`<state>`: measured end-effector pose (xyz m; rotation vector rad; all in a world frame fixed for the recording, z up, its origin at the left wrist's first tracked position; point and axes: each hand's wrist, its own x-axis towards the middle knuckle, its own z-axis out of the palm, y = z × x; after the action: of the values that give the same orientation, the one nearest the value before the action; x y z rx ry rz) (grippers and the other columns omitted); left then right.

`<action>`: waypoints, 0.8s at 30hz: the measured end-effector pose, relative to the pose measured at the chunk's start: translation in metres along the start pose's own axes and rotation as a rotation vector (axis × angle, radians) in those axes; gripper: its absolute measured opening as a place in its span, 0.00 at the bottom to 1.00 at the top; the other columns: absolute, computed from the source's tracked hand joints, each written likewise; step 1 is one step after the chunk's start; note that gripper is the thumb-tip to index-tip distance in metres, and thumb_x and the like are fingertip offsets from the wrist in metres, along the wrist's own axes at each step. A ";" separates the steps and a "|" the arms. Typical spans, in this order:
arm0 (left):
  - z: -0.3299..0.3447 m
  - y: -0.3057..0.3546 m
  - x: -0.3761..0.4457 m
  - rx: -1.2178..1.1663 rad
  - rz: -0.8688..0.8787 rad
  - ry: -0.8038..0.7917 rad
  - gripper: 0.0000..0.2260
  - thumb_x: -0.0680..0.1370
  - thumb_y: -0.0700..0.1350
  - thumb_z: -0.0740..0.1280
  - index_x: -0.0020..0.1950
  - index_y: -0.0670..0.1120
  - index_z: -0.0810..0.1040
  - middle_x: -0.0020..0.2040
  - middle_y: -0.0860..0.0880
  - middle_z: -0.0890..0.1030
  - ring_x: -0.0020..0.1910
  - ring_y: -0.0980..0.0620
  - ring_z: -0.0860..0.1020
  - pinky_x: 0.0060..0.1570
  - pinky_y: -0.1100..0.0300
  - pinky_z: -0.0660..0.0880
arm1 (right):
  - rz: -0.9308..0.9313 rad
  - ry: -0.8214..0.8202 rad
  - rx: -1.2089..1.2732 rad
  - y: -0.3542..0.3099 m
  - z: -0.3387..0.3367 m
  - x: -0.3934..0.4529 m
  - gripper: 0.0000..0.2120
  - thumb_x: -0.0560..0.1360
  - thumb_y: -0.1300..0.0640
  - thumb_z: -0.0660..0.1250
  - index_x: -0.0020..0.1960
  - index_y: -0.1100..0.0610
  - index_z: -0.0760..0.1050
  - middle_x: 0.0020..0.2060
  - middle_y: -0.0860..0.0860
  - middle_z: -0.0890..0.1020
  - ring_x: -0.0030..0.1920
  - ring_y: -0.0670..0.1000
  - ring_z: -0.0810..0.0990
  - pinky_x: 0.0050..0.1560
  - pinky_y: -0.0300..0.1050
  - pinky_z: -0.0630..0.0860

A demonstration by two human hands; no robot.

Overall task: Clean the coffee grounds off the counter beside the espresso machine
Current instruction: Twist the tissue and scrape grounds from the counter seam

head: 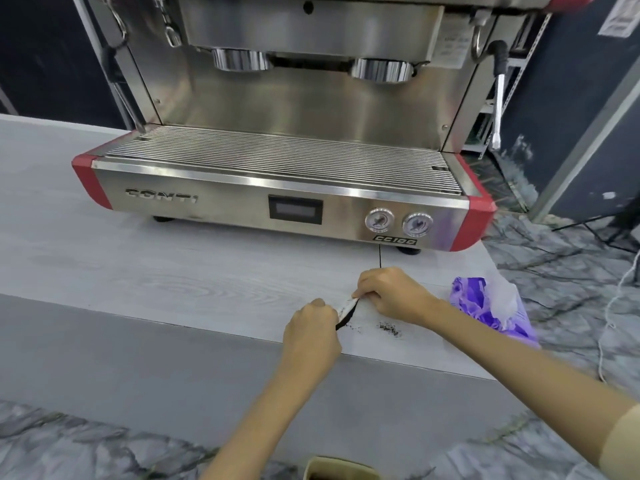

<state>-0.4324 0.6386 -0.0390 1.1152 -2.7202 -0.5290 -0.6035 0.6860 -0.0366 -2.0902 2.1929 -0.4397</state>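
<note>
Looking down from my head camera, nearest me at the bottom edge I see the rim of a tan container (341, 466) with something dark inside, standing on the grey marbled floor (69, 441). My two bare forearms reach forward from there over the front edge of the pale grey wood-grain desk (138, 268).

My left hand (311, 336) is curled into a closed grip on the near end of a thin white sheet, paper or tissue (346, 311), whose underside looks dark. My right hand (394, 294) pinches the far end of the same sheet between thumb and fingers, so the sheet is held between both hands, low over the desk near its front edge. I cannot tell whether it touches the surface.

Just to the right of the sheet, below my right wrist, a small scatter of dark coffee grounds (389, 329) lies on the desk, with a few finer specks beside the sheet's lower end.

Further right, at the desk's right end, sits a purple patterned tissue pack (485, 306) with a white tissue sticking up from it.

Behind my hands, well apart from them, stands the stainless steel espresso machine (214, 202) with red corners, the name CONTI on its front, a small dark display, two round gauges, a ribbed drip tray, two group heads and a steam wand (498, 98) at its right.
</note>
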 end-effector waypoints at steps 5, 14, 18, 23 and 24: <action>0.002 0.007 0.002 -0.045 0.074 -0.026 0.12 0.75 0.35 0.59 0.51 0.43 0.80 0.51 0.45 0.77 0.47 0.42 0.76 0.39 0.53 0.72 | 0.066 0.015 -0.010 0.005 -0.004 -0.020 0.11 0.69 0.67 0.61 0.43 0.62 0.82 0.40 0.55 0.85 0.41 0.57 0.82 0.42 0.41 0.73; -0.001 0.007 0.008 -0.119 0.150 -0.065 0.13 0.74 0.36 0.61 0.49 0.48 0.83 0.50 0.46 0.80 0.49 0.44 0.76 0.43 0.56 0.73 | 0.169 0.031 -0.034 0.002 -0.005 -0.046 0.12 0.70 0.67 0.61 0.46 0.60 0.82 0.43 0.55 0.84 0.43 0.59 0.81 0.44 0.49 0.76; -0.002 0.007 0.010 -0.139 0.156 -0.088 0.12 0.74 0.37 0.62 0.49 0.49 0.83 0.49 0.47 0.81 0.49 0.46 0.76 0.44 0.56 0.75 | 0.236 0.025 -0.046 -0.004 -0.007 -0.056 0.12 0.71 0.66 0.60 0.48 0.60 0.81 0.45 0.55 0.84 0.44 0.59 0.80 0.45 0.50 0.76; -0.005 0.005 0.011 -0.152 0.185 -0.103 0.11 0.75 0.37 0.63 0.48 0.48 0.83 0.47 0.48 0.82 0.50 0.48 0.77 0.49 0.55 0.77 | 0.361 0.006 -0.121 -0.015 -0.001 -0.062 0.13 0.72 0.65 0.58 0.49 0.59 0.80 0.47 0.54 0.81 0.46 0.61 0.78 0.44 0.52 0.76; -0.005 0.005 0.011 -0.152 0.192 -0.104 0.11 0.75 0.37 0.63 0.48 0.48 0.83 0.47 0.49 0.82 0.50 0.48 0.77 0.49 0.55 0.77 | 0.380 0.002 -0.140 -0.016 0.001 -0.063 0.12 0.72 0.65 0.58 0.47 0.59 0.80 0.46 0.54 0.80 0.45 0.61 0.78 0.43 0.54 0.77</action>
<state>-0.4422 0.6329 -0.0321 0.8006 -2.7796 -0.7673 -0.5831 0.7477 -0.0422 -1.6647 2.6084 -0.2611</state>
